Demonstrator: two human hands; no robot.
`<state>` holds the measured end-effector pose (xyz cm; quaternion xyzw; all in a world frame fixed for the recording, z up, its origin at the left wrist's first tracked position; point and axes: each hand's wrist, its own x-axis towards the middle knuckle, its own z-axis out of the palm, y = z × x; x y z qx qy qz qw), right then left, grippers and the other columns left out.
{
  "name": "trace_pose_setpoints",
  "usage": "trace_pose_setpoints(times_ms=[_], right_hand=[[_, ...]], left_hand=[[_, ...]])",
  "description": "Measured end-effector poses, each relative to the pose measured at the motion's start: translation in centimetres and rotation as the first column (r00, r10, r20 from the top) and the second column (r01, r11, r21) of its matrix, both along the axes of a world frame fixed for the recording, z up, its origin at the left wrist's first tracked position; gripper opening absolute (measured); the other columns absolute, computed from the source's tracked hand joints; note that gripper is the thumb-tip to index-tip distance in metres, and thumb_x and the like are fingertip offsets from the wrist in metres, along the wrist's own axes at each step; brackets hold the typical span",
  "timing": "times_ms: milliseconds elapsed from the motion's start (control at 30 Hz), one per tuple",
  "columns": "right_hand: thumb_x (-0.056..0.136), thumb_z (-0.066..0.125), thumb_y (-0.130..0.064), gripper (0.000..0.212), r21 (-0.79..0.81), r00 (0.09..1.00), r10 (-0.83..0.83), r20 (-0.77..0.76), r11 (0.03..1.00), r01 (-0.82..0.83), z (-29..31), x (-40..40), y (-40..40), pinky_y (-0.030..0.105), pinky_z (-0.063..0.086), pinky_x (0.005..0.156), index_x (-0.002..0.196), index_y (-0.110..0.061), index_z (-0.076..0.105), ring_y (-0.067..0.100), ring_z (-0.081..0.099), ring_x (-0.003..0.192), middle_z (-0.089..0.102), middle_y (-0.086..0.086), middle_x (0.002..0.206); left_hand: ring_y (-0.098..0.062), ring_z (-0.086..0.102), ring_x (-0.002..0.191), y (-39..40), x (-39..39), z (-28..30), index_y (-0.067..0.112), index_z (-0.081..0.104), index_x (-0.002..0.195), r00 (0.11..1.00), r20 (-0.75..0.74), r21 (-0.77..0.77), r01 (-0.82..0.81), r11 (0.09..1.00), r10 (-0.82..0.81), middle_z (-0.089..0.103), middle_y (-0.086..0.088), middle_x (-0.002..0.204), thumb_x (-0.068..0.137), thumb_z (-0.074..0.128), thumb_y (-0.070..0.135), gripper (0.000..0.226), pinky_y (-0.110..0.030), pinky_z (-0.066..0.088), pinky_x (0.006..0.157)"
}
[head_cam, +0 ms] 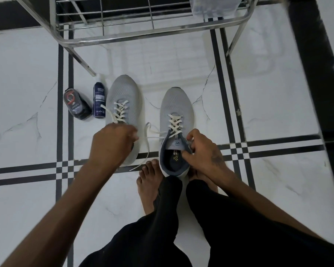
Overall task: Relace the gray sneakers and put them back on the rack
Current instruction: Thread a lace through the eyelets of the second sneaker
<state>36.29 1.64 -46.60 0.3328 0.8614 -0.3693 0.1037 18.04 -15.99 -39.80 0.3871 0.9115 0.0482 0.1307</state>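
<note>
Both sneakers stood on the floor (278, 93) below the rack (152, 29). Right hand (204, 151) pinched right sneaker (176, 106) collar; left hand (112, 143) fingers curled, apparently holding its lace (152, 132). Advice: pull lace evenly, brace shoe.

Home entryway: shoe rack (150, 29), marble floor (23, 89)

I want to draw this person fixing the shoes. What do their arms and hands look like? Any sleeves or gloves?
No gloves and no sleeves show: both forearms are bare down to the left hand and the right hand. The right hand has a dark tattoo on its back near the wrist. No rings, watch or bracelets are visible. The person wears black trousers.
</note>
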Motion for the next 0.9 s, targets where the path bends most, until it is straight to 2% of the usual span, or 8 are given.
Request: trace_pose_setpoints(times_ms=[100, 200, 300, 400, 500, 600, 767, 900], right_hand=[[0.085, 0.067, -0.04, 0.034, 0.005, 0.995, -0.063, -0.075, 0.998, 0.063, 0.9, -0.2, 0.4, 0.029, 0.046, 0.062, 0.108, -0.027, 0.046, 0.011, 0.055, 0.073, 0.053, -0.01, 0.091], [0.087, 0.067, -0.027, 0.019, -0.118, 0.969, -0.139, -0.206, 0.986, 0.116, 2.5, -0.9, 0.8, 0.026, 0.047, 0.061, 0.1, -0.026, 0.054, 0.012, 0.054, 0.071, 0.057, -0.007, 0.086], [0.089, 0.064, -0.017, 0.006, -0.242, 0.946, -0.189, -0.263, 0.962, 0.125, 4.2, -1.9, 1.4, 0.022, 0.051, 0.064, 0.092, -0.022, 0.065, 0.011, 0.059, 0.073, 0.065, -0.007, 0.083], [0.09, 0.067, -0.018, 0.012, -0.397, 0.957, -0.166, -0.239, 0.916, 0.06, 5.5, -2.9, 1.6, 0.02, 0.053, 0.076, 0.098, -0.025, 0.072, 0.006, 0.062, 0.083, 0.069, -0.01, 0.09], [0.089, 0.071, -0.025, 0.032, -0.538, 0.961, -0.094, -0.259, 0.84, -0.063, 6.7, -4.5, 0.5, 0.022, 0.052, 0.089, 0.121, -0.031, 0.066, 0.003, 0.059, 0.104, 0.064, -0.011, 0.113], [0.093, 0.068, -0.033, 0.027, -0.593, 0.961, -0.021, -0.274, 0.79, -0.152, 6.9, -5.8, -1.0, 0.034, 0.049, 0.1, 0.119, -0.031, 0.065, 0.003, 0.054, 0.118, 0.061, -0.014, 0.122], [0.086, 0.076, -0.024, 0.033, -0.517, 0.925, -0.215, -0.312, 0.855, 0.024, 6.4, -4.8, -0.4, 0.038, 0.051, 0.096, 0.11, -0.025, 0.054, 0.006, 0.057, 0.109, 0.059, -0.011, 0.114], [0.088, 0.074, -0.021, 0.035, -0.52, 0.919, -0.164, -0.359, 0.853, -0.051, 6.9, -4.8, -0.1, 0.034, 0.053, 0.094, 0.119, -0.021, 0.059, 0.01, 0.061, 0.108, 0.064, -0.008, 0.114]], left_hand=[[-0.034, 0.056, 0.118, 3.2, 0.4, -2.2, 0.017, 0.061, 0.13, 0.972, 0.02, -0.005, 0.234, 0.972, -0.234, 0.066, -0.008, 0.123, 0.079, 0.081, 0.018, 0.055, -0.045, 0.046, 0.097], [-0.026, 0.057, 0.118, 5.7, -0.3, -3.5, 0.024, 0.057, 0.13, 0.93, 0.206, -0.28, 0.354, 0.892, -0.304, 0.066, -0.006, 0.123, 0.09, 0.067, 0.037, 0.043, -0.037, 0.04, 0.098], [-0.023, 0.062, 0.097, 6.1, -2.0, -1.9, 0.024, 0.068, 0.105, 0.925, 0.346, -0.274, 0.261, 0.925, -0.159, 0.069, -0.003, 0.106, 0.093, 0.058, 0.046, 0.027, -0.035, 0.049, 0.084], [-0.019, 0.062, 0.087, 5.5, -3.3, 1.3, 0.028, 0.066, 0.107, 0.957, 0.29, -0.003, 0.027, 1.0, -0.025, 0.067, 0.0, 0.091, 0.092, 0.063, 0.042, 0.021, -0.031, 0.047, 0.076], [-0.014, 0.062, 0.074, 6.4, -2.0, 5.1, 0.022, 0.066, 0.115, 0.642, 0.762, 0.307, -0.471, 0.827, 0.083, 0.064, -0.002, 0.078, 0.1, 0.056, 0.026, 0.019, -0.023, 0.053, 0.071], [-0.013, 0.062, 0.081, 7.8, -0.5, 5.9, 0.01, 0.065, 0.121, 0.253, 0.966, 0.228, -0.73, 0.644, -0.054, 0.064, -0.003, 0.091, 0.101, 0.05, 0.005, 0.025, -0.029, 0.058, 0.079], [-0.014, 0.063, 0.082, 8.5, -0.1, 4.9, 0.004, 0.064, 0.113, 0.009, 0.996, 0.042, -0.932, 0.359, -0.093, 0.063, -0.006, 0.093, 0.095, 0.05, -0.011, 0.028, -0.026, 0.058, 0.074], [-0.012, 0.068, 0.079, 8.6, 1.4, 3.9, 0.006, 0.065, 0.108, -0.017, 0.997, 0.005, -0.954, 0.3, -0.069, 0.063, -0.006, 0.091, 0.095, 0.051, -0.011, 0.025, -0.022, 0.057, 0.071]])
